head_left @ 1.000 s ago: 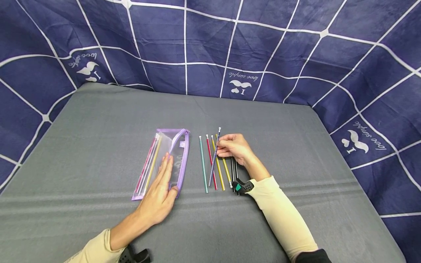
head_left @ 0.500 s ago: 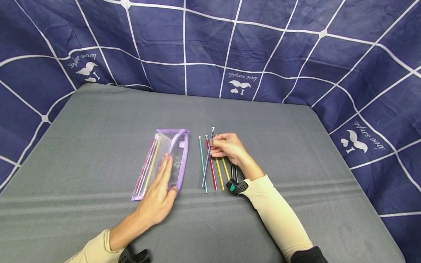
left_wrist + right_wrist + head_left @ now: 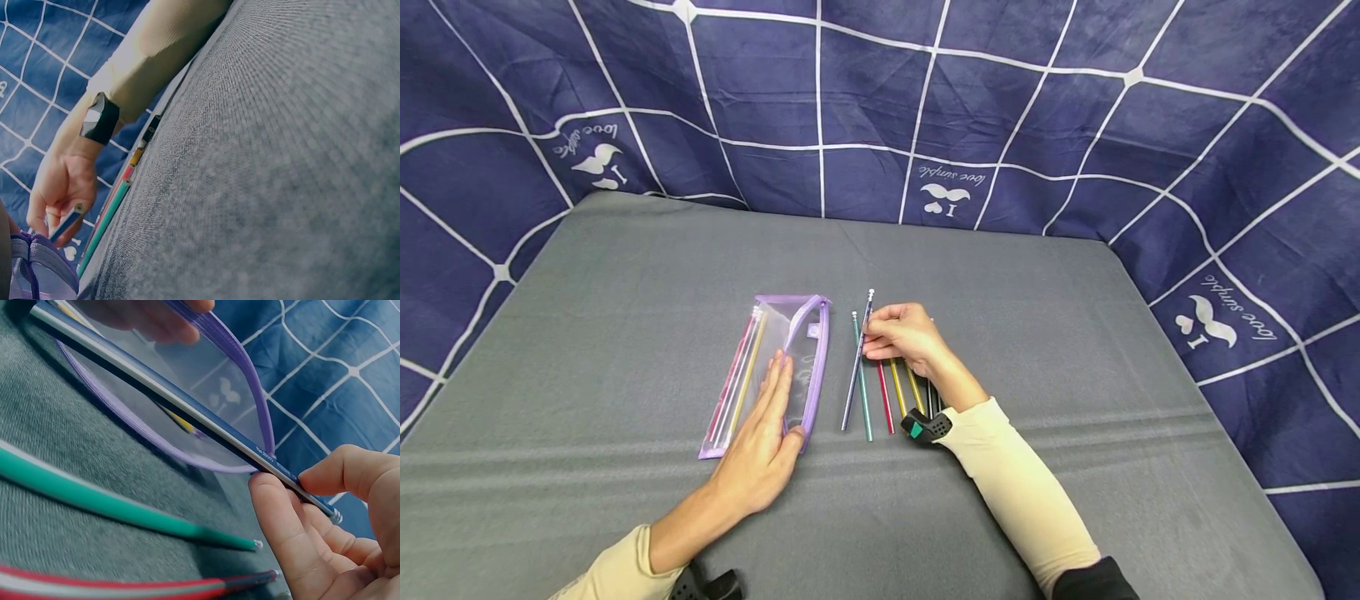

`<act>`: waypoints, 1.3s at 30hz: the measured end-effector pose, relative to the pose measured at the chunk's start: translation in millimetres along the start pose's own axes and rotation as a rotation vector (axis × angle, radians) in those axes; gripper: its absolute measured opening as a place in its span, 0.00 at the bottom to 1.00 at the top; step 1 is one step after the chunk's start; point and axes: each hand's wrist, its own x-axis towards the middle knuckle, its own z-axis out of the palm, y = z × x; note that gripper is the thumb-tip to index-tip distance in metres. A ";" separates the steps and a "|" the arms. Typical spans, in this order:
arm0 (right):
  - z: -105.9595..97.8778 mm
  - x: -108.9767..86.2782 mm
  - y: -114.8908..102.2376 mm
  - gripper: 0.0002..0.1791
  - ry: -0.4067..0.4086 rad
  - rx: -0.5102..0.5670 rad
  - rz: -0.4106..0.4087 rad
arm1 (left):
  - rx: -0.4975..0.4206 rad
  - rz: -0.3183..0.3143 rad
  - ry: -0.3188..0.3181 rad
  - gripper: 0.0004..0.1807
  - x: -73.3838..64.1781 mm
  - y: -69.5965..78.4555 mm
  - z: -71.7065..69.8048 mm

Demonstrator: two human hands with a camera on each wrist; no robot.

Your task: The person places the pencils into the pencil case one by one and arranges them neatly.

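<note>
Between thumb and fingers, my right hand [image 3: 901, 336] pinches a dark blue pencil [image 3: 854, 375] near its eraser end. The blue pencil slants across the green pencil [image 3: 864, 392] in the head view. My left hand [image 3: 762, 446] lies with straight fingers on a clear pencil pouch [image 3: 802, 392] with purple edging, whose mouth gapes open in the right wrist view. Inside the pouch's left side are several pencils, among them a yellow pencil [image 3: 747, 367] and a red pencil [image 3: 730, 387]. In the right wrist view the blue pencil [image 3: 169, 400] overlaps the pouch mouth.
Right of the green pencil lie a red pencil [image 3: 886, 398], yellow pencils [image 3: 898, 387] and black pencils, partly hidden under my right hand and wrist. A grey cloth covers the table [image 3: 1037, 333]. A blue curtain [image 3: 880, 92] with white lines surrounds its far sides.
My right hand has moved left with the blue pencil, from over the red and yellow pencils to the green one. The left hand and pouch have stayed put.
</note>
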 end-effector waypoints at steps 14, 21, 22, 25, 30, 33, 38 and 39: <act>17.8 2.7 -0.2 0.04 -0.025 0.012 0.002 | 0.005 0.004 -0.001 0.47 1.9 0.0 -0.8; 23.1 1.0 2.7 0.05 -0.019 0.016 -0.005 | 0.007 -0.008 -0.013 0.47 0.1 0.8 -1.1; 23.4 0.2 3.6 0.05 -0.014 0.017 -0.006 | 0.002 -0.008 -0.017 0.47 -0.4 1.1 -0.9; 24.6 -2.6 5.8 0.05 0.000 0.028 -0.011 | -0.006 -0.010 -0.026 0.46 -1.7 2.1 0.1; 28.1 -2.5 6.8 0.05 0.005 0.051 -0.017 | 0.002 -0.022 -0.024 0.47 -2.6 1.8 0.1; 31.5 -1.4 6.1 0.05 -0.002 0.057 -0.023 | 0.005 -0.025 -0.022 0.47 -2.0 1.5 -0.7; 38.5 -0.7 6.7 0.04 -0.026 0.053 -0.022 | 0.009 -0.025 -0.018 0.47 -1.3 1.3 -1.3; 40.1 -0.5 7.1 0.04 -0.032 0.053 -0.020 | 0.010 -0.025 -0.018 0.47 -1.3 1.2 -1.3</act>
